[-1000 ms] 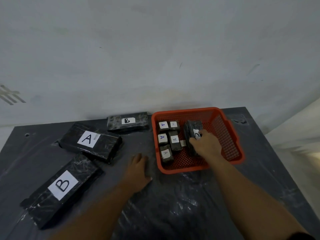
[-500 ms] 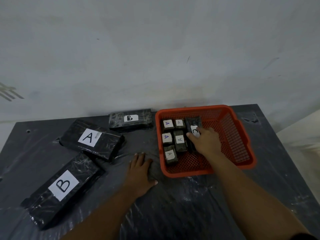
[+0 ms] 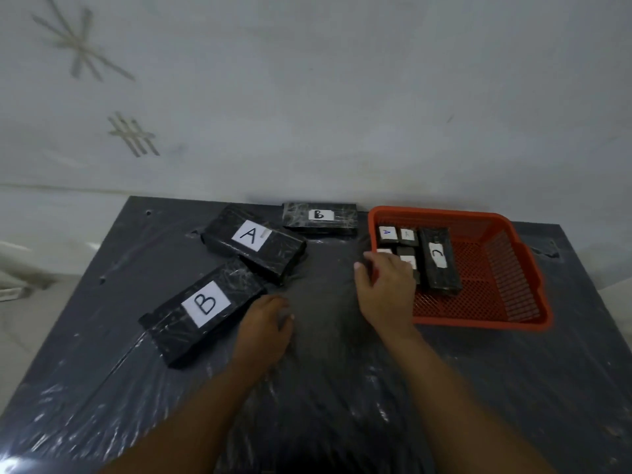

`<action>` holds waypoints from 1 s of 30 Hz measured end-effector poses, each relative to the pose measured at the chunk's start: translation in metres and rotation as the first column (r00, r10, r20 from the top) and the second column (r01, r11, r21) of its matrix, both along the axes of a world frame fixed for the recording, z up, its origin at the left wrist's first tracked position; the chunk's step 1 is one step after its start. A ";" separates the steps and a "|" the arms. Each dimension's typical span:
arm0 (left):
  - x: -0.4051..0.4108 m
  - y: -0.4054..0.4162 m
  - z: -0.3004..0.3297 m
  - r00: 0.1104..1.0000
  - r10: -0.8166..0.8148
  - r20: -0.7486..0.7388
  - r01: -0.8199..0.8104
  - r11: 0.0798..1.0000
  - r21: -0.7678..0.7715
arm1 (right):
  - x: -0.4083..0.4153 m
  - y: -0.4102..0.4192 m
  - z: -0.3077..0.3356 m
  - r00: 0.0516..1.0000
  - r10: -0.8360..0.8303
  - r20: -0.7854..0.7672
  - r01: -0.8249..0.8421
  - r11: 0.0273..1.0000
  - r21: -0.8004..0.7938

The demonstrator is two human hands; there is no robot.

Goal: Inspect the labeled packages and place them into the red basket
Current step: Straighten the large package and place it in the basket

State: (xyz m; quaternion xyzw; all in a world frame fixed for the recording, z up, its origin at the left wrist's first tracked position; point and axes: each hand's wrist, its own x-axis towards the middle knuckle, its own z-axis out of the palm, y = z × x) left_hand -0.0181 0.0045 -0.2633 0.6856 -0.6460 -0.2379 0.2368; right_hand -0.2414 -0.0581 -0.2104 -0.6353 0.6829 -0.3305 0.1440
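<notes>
My worry: the right hand (image 3: pixel 384 285) hangs over the near-left rim of the red basket (image 3: pixel 478 313), fingers loosely curled and empty, so any sweep leftward could snag that rim and drag it. The C package (image 3: pixel 439 263) now lies inside the basket, beside the small A packs (image 3: pixel 388 233); a second ago that hand was on it. Left of the basket, my left hand (image 3: pixel 265 328) has slid over, relaxed, touching the big B package (image 3: pixel 205 309). The A package (image 3: pixel 254 242) and small B package (image 3: pixel 319 218) sit left of the basket too.
</notes>
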 end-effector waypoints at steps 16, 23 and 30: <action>0.168 0.053 -0.001 0.891 0.439 0.112 -0.453 0.863 0.223 | 0.140 0.056 -0.030 0.952 0.292 0.089 -0.305 0.886 0.349; 0.191 0.045 -0.014 0.970 0.170 0.171 -0.226 0.889 0.398 | 0.149 0.056 -0.029 0.957 0.275 0.092 -0.288 0.865 0.410; 0.190 0.050 0.000 0.976 0.218 0.008 -0.210 0.928 0.308 | 0.138 0.050 -0.027 0.972 0.188 0.143 -0.232 0.868 0.439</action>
